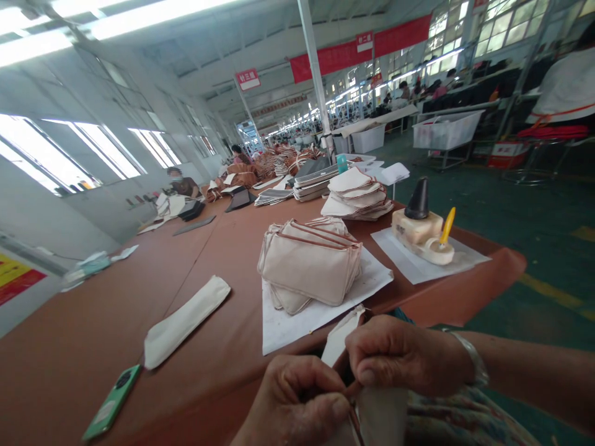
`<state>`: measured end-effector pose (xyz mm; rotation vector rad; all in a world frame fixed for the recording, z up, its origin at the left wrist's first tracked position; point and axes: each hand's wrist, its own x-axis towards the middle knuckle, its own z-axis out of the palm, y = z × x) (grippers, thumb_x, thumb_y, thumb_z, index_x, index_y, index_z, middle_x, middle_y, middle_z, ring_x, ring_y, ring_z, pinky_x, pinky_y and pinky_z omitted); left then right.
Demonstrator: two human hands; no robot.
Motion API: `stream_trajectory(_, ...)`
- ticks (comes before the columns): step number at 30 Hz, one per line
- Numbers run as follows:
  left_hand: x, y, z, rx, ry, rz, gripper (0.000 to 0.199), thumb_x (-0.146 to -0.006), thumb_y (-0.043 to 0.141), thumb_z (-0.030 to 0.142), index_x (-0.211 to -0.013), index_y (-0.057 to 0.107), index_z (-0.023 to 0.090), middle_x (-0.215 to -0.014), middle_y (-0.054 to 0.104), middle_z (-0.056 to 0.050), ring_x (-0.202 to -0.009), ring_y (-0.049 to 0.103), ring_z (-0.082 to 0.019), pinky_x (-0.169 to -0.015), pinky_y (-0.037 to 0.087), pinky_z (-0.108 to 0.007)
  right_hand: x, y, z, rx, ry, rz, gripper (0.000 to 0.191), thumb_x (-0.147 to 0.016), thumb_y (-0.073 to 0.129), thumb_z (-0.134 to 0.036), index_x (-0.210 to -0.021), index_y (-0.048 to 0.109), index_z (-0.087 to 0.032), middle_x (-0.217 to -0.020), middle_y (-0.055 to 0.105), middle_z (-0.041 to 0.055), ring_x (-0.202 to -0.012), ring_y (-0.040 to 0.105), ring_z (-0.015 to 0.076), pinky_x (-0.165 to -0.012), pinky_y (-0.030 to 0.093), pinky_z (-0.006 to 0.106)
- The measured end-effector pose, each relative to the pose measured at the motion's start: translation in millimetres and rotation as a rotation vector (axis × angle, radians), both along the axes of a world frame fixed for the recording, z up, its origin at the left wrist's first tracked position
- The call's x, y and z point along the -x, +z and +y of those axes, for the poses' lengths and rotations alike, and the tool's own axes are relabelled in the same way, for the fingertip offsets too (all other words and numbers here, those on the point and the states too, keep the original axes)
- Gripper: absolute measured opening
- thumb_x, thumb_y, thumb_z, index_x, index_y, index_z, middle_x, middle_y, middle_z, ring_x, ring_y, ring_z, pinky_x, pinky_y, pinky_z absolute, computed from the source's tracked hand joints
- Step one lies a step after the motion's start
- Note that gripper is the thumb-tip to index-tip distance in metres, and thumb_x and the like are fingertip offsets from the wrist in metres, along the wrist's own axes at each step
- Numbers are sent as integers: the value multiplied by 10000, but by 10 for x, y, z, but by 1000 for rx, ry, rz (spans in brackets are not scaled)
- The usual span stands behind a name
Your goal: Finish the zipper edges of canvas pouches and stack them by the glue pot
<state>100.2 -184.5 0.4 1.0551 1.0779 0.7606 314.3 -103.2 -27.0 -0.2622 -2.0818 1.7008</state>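
My left hand and my right hand are close together at the table's front edge. Both are closed, pinching a cream fabric piece with brown edging. One end of it sticks up behind the fingers, and part of the rest is hidden by my hands. Just beyond lies a stack of cream pouch-like pieces with brown edges, resting on a white sheet. Off to the left, a long cream piece lies alone on the brown tabletop.
A glue container with a black cone and a yellow-handled brush stands on paper at the right. Behind are further stacked pieces. A green phone lies front left. A co-worker sits at the far left.
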Motion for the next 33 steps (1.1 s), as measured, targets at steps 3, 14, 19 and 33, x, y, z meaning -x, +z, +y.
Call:
stream_trajectory(3,50,-60,39,-68,-13,58,390,-678,805,475,-647,667,112,-565,495,-2,-497,343,-62,-491,216,-227,-42,145,87,18,53,-44,478,-1004,381,-508,-919,625,-106,-831,551,36,-733,476,129,-651,397,228)
stream_trajectory(14,48,30,100,-207,-91,176,454,-709,770,523,-606,535,148,-668,520,-15,-591,395,-101,-543,288,-236,197,54,74,-164,107,124,323,-964,502,-372,-736,510,-143,-689,439,-33,-621,398,89,-570,333,199)
stream_trajectory(19,327,109,185,-33,-254,150,550,-528,861,589,-726,609,142,-732,518,2,-641,434,-113,-559,301,-218,129,18,81,-48,58,54,398,-956,525,-447,-713,528,-131,-651,412,-40,-585,364,79,-522,284,194)
stream_trajectory(33,221,608,330,-538,-383,871,155,-886,600,317,-798,591,189,-713,507,43,-663,423,-118,-609,305,-222,371,427,428,-457,259,-11,401,-838,688,-496,-717,570,-132,-785,523,-4,-727,507,123,-693,408,221)
